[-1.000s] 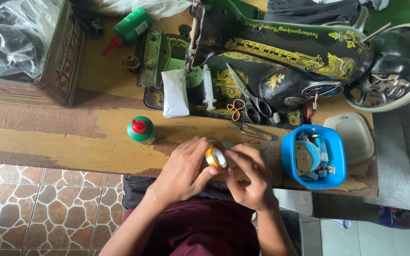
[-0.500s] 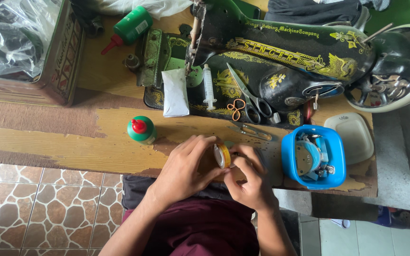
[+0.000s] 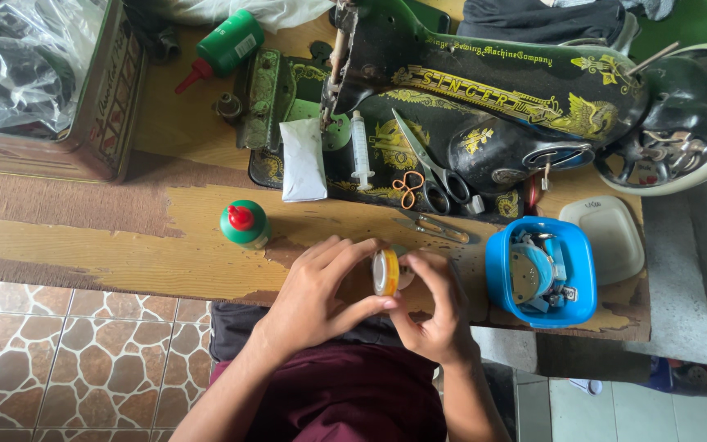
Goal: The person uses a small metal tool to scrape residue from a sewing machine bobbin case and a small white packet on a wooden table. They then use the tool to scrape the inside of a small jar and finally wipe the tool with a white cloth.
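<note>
Both hands meet at the near edge of the worn wooden table [image 3: 124,245]. My left hand [image 3: 321,290] and my right hand [image 3: 435,315] together grip a small round yellow tin [image 3: 385,272], turned on edge so its rim faces the camera. The left thumb and fingers wrap its left side. The right fingers cover its right side. What the tin holds is hidden.
A black and gold sewing machine [image 3: 493,90] fills the back. On its bed lie a white packet [image 3: 303,160], a syringe [image 3: 360,150] and scissors [image 3: 427,176]. A green bottle with a red cap [image 3: 244,223], thread snips [image 3: 435,229], a blue tub of parts [image 3: 542,272] and a white lid [image 3: 603,237] are nearby.
The tin has been turned from lying flatter to standing on edge, and both hands have closed in around it. Everything else on the table is unmoved.
</note>
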